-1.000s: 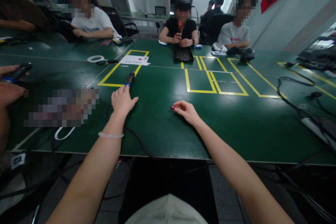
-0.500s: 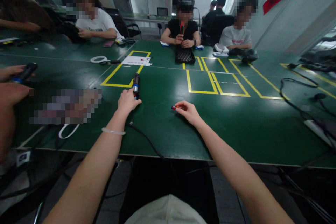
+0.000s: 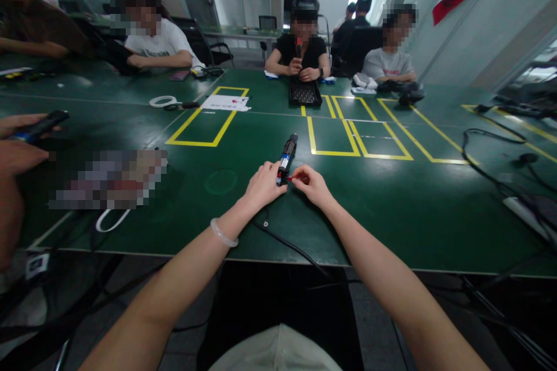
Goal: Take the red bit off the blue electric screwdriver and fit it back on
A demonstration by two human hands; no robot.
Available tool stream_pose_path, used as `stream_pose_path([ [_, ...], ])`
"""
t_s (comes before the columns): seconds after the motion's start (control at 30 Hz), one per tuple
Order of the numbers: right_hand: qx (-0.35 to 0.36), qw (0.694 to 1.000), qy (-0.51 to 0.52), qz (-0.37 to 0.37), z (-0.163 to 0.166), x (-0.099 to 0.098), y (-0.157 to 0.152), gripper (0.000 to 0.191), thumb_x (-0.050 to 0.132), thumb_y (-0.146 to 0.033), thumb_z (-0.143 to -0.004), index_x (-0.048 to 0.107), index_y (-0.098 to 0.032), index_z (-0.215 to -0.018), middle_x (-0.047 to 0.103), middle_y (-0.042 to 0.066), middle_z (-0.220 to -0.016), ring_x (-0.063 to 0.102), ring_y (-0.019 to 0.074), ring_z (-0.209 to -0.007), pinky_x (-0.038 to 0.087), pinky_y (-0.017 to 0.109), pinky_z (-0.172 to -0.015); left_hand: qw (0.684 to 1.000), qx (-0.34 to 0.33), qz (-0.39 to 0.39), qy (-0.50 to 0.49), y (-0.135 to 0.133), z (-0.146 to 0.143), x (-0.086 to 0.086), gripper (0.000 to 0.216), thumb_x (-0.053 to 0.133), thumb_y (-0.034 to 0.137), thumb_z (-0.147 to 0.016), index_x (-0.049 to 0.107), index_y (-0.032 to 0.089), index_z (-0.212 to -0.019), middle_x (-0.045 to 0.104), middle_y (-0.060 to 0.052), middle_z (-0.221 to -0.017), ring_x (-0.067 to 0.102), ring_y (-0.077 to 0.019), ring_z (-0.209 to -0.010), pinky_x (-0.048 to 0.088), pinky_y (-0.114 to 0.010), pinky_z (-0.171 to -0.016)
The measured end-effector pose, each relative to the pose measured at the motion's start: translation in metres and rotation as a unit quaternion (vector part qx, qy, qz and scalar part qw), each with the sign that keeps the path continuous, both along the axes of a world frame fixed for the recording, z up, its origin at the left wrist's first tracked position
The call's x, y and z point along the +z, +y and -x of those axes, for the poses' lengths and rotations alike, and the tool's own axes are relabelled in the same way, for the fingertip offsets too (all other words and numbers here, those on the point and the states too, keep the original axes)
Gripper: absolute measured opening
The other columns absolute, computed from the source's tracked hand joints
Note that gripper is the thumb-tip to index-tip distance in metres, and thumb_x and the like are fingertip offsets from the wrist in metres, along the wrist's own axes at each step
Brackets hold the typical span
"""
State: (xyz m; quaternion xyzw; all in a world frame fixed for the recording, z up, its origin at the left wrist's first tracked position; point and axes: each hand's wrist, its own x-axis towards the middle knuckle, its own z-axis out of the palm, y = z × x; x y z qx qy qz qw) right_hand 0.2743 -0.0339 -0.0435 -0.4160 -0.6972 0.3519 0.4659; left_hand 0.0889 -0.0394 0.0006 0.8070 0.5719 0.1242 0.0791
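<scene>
Around the lower part of a black electric screwdriver with a blue-and-white band, my left hand is closed. The tool lies slanted over the green table, its narrow end pointing away from me. A black cord runs from near my left wrist to the table's front edge. My right hand pinches a small red piece, whose end meets the screwdriver's lower end. Whether it is touching or inserted, I cannot tell. Fingers hide part of both things.
Yellow tape outlines mark the green table. A paper sheet and a white cable loop lie at the far left. Across from me, a person handles a red-tipped tool above a black tray. Cables lie at right.
My left hand has brought the screwdriver rightward and turned it, up to my right hand. The right hand has hardly moved; its red piece now meets the tool's lower end.
</scene>
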Motion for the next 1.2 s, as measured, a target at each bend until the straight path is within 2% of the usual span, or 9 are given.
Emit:
stream_pose_path([
  [0.2, 0.013, 0.996, -0.08, -0.044, 0.0, 0.0, -0.001, 0.003, 0.065, -0.021, -0.083, 0.062, -0.02, -0.084, 0.053, 0.0, -0.083, 0.052, 0.0133, -0.069, 0.046, 0.029, -0.071, 0.999, -0.03, 0.003, -0.019, -0.007, -0.002, -0.001, 0.063, 0.065, 0.036, -0.082, 0.046, 0.023, -0.141, 0.056, -0.014, -0.126, 0.057, -0.0309, -0.115, 0.05, -0.039, -0.087],
  [0.37, -0.01, 0.991, -0.109, -0.07, -0.002, 0.005, -0.003, 0.007, 0.066, -0.024, -0.087, 0.069, -0.019, -0.082, 0.057, 0.002, -0.082, 0.055, 0.0148, -0.073, 0.045, 0.029, -0.072, 1.0, -0.024, -0.014, 0.002, -0.009, -0.005, -0.002, 0.062, 0.062, 0.046, -0.087, 0.045, 0.024, -0.142, 0.056, -0.012, -0.126, 0.058, -0.0283, -0.113, 0.049, -0.037, -0.086],
  [0.57, -0.021, 0.993, -0.088, -0.078, -0.004, 0.003, -0.004, 0.013, 0.062, -0.027, -0.09, 0.072, -0.019, -0.09, 0.068, 0.004, -0.085, 0.06, 0.0162, -0.074, 0.046, 0.029, -0.072, 0.997, 0.014, -0.047, 0.055, -0.011, -0.015, -0.001, 0.053, 0.05, 0.047, -0.095, 0.047, 0.02, -0.141, 0.057, -0.013, -0.121, 0.059, -0.0271, -0.109, 0.048, -0.036, -0.087],
  [0.73, -0.052, 0.995, -0.068, -0.059, -0.007, -0.001, -0.001, 0.017, 0.06, -0.032, -0.09, 0.072, -0.02, -0.092, 0.07, 0.005, -0.087, 0.061, 0.0173, -0.075, 0.047, 0.03, -0.071, 0.995, 0.018, -0.058, 0.075, -0.008, -0.01, 0.003, 0.053, 0.057, 0.045, -0.093, 0.048, 0.02, -0.139, 0.057, -0.014, -0.121, 0.058, -0.028, -0.109, 0.048, -0.036, -0.086],
  [0.9, -0.047, 0.997, -0.057, -0.038, -0.008, -0.003, 0.0, 0.019, 0.059, -0.032, -0.089, 0.072, -0.019, -0.091, 0.071, 0.005, -0.088, 0.061, 0.0173, -0.075, 0.047, 0.03, -0.071, 0.993, 0.06, -0.061, 0.083, 0.013, 0.016, 0.002, 0.053, 0.056, 0.045, -0.093, 0.049, 0.018, -0.139, 0.056, -0.017, -0.125, 0.056, -0.0303, -0.112, 0.048, -0.038, -0.089],
  [1.07, -0.039, 0.997, -0.063, -0.027, -0.007, -0.003, 0.0, 0.019, 0.058, -0.031, -0.088, 0.072, -0.019, -0.09, 0.07, 0.005, -0.085, 0.059, 0.0166, -0.071, 0.046, 0.03, -0.07, 0.988, 0.127, -0.038, 0.084, 0.044, 0.059, 0.001, 0.057, 0.051, 0.048, -0.094, 0.047, 0.018, -0.143, 0.053, -0.019, -0.133, 0.055, -0.0341, -0.116, 0.05, -0.043, -0.09],
  [1.2, -0.034, 0.997, -0.065, -0.021, -0.007, -0.003, -0.001, 0.02, 0.058, -0.032, -0.088, 0.073, -0.018, -0.09, 0.07, 0.005, -0.085, 0.059, 0.0165, -0.071, 0.046, 0.03, -0.07, 0.979, 0.185, -0.015, 0.078, 0.058, 0.097, 0.003, 0.06, 0.048, 0.051, -0.093, 0.048, 0.018, -0.143, 0.052, -0.021, -0.135, 0.053, -0.0378, -0.12, 0.05, -0.047, -0.091],
])
